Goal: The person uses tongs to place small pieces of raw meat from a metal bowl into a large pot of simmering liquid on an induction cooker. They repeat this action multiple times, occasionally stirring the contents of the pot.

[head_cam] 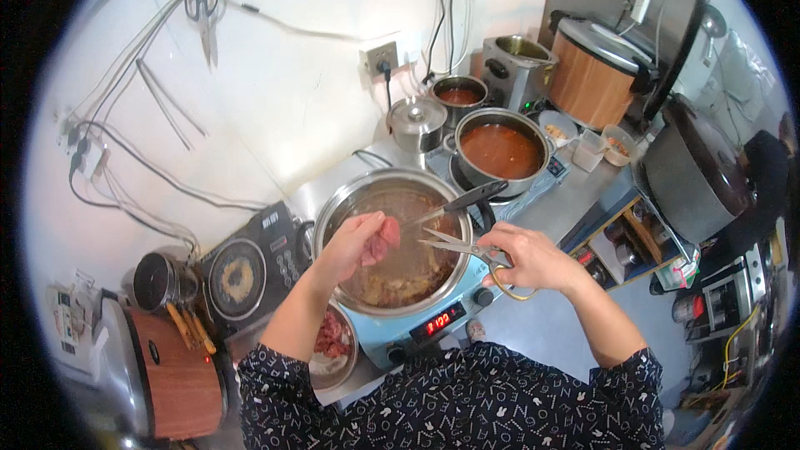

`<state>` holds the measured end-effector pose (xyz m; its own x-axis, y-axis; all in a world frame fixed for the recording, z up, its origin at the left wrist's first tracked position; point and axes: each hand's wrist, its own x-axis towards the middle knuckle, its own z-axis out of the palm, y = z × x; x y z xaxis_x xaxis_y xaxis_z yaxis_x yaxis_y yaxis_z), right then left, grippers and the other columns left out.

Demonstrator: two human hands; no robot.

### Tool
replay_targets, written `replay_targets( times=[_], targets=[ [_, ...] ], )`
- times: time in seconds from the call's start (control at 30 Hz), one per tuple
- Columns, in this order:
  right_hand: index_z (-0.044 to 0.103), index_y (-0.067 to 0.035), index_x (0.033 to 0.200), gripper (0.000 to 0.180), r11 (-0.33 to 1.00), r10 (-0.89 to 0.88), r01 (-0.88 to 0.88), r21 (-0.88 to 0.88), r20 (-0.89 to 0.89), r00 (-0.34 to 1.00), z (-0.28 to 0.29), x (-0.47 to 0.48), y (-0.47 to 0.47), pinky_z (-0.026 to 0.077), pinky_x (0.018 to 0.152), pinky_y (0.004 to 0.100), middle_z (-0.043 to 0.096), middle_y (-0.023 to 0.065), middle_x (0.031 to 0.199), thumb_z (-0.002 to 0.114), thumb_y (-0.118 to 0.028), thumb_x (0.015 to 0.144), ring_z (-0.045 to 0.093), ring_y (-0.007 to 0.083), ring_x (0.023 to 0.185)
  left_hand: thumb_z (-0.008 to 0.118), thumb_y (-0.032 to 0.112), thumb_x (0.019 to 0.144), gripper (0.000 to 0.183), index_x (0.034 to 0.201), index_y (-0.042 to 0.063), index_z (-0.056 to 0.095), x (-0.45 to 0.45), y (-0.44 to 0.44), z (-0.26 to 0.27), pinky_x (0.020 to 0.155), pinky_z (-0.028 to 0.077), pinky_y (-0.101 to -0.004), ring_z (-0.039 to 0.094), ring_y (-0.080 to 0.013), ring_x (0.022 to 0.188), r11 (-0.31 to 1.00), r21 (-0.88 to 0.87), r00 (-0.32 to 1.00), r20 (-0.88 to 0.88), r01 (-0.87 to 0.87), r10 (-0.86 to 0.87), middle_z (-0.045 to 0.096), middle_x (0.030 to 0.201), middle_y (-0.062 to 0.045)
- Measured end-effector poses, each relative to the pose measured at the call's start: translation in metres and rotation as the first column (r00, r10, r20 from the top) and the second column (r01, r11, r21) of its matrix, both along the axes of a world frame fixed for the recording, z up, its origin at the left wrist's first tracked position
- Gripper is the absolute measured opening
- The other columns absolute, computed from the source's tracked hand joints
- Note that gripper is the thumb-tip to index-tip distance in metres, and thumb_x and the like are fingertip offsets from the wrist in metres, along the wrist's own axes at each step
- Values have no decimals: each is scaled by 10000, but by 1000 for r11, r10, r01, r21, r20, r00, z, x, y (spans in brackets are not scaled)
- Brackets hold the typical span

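Over a wide steel pot (387, 178), my left hand (353, 244) grips a piece of raw red meat (381, 242). My right hand (531, 256) holds scissors (459, 245) by their yellowish handles, blades parted and pointing left towards the meat, apart from it. Brown cooked bits and liquid lie in the pot, and a utensil with a black handle (478, 195) leans on its far right rim. The pot stands on a light blue induction cooker (375, 340) with a lit red display. Below my left forearm, a steel bowl (350, 365) holds more raw meat (332, 334).
Behind on the right stand a pot of reddish-brown soup (500, 150), a lidded pot (417, 125) and a smaller soup pot (459, 97). A black hot plate (237, 278) and a wood-grain rice cooker (178, 369) are at left. Scissors (205, 25) hang on the wall.
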<state>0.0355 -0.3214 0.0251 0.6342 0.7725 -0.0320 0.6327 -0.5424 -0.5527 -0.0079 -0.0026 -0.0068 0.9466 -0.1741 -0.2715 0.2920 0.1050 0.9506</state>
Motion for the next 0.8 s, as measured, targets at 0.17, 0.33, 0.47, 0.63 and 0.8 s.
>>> replay_targets(
  times=[0.17,0.33,0.47,0.63,0.8],
  targets=[
    [594,-77,1167,524,949,-64,126,288,-215,974,-17,-12,14,482,677,303,537,50,974,823,-278,741,570,174,757,667,189,899,146,981,74,628,-2,-7,8,537,359,-180,513,-31,674,999,9,998,34,50,-50,634,856,21],
    [606,-68,1185,510,918,13,31,396,-108,994,-35,-21,35,478,666,288,550,44,950,830,-187,743,562,142,785,682,125,875,193,1047,54,629,-8,-11,8,548,392,-170,578,-51,718,990,2,989,58,139,-139,676,924,-17],
    [613,-64,1225,488,877,-15,98,470,-178,984,-44,-26,39,480,666,242,608,7,987,803,-82,777,564,71,800,665,124,890,214,1078,33,620,-7,-8,3,529,387,-164,581,-50,701,990,-50,990,49,133,-131,669,904,-18],
    [596,-43,1253,455,772,63,362,523,-629,775,-55,-36,45,487,711,184,649,-34,1061,749,-16,825,574,20,815,649,133,910,194,1073,32,621,-9,-1,-7,512,373,-161,580,-48,692,990,-139,999,8,39,-38,665,906,-18],
    [590,-30,1255,438,751,68,442,491,-723,688,-62,-47,53,505,743,192,655,-22,1064,737,-26,843,597,31,861,632,127,927,178,1079,36,631,-8,2,-14,520,389,-162,572,-49,674,982,-187,996,71,-37,51,672,936,-19]
  ],
)
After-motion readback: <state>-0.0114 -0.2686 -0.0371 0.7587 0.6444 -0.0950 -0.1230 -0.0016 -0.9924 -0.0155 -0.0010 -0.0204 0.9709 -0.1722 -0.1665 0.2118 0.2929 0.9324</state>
